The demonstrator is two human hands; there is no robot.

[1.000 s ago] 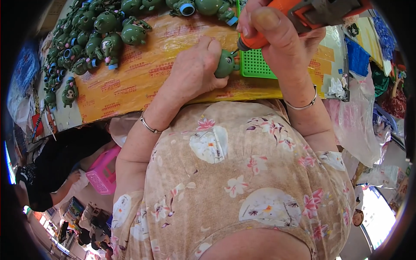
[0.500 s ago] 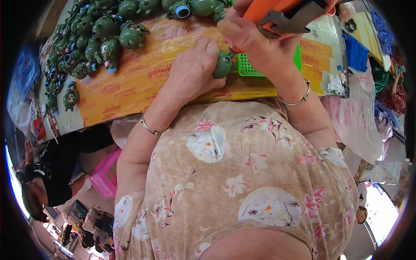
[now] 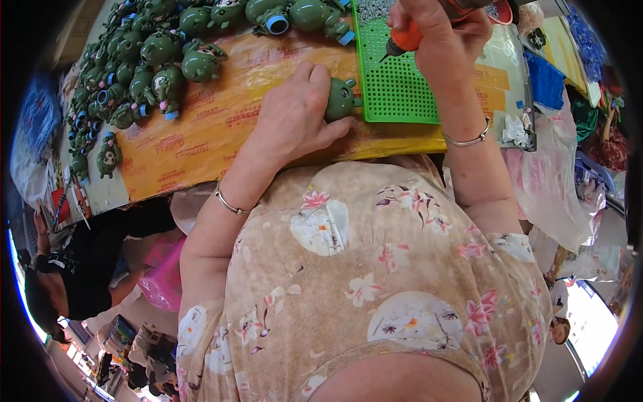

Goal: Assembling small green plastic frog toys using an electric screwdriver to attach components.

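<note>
My left hand (image 3: 295,110) is closed round a glossy dark green toy figure (image 3: 340,99), pressing it against the tabletop near the front edge. An orange and black electric screwdriver (image 3: 404,39) is in my right hand (image 3: 450,47), gripped from above. Its thin bit points down and left over a bright green perforated tray (image 3: 398,100), just right of the figure. Small grey screws (image 3: 375,9) fill the far part of the tray. Much of the figure's left side is hidden by my fingers.
Many similar green figures (image 3: 140,80) with blue rings are heaped along the table's left and far sides. Yellow-orange tape covers the tabletop (image 3: 214,114). Crumpled white paper (image 3: 516,131) lies at the right corner. Someone in black (image 3: 80,268) is at the lower left.
The right hand and screwdriver have lifted off the figure and moved right and away over the tray, uncovering it. The left hand keeps hold of the figure, shifted slightly left.
</note>
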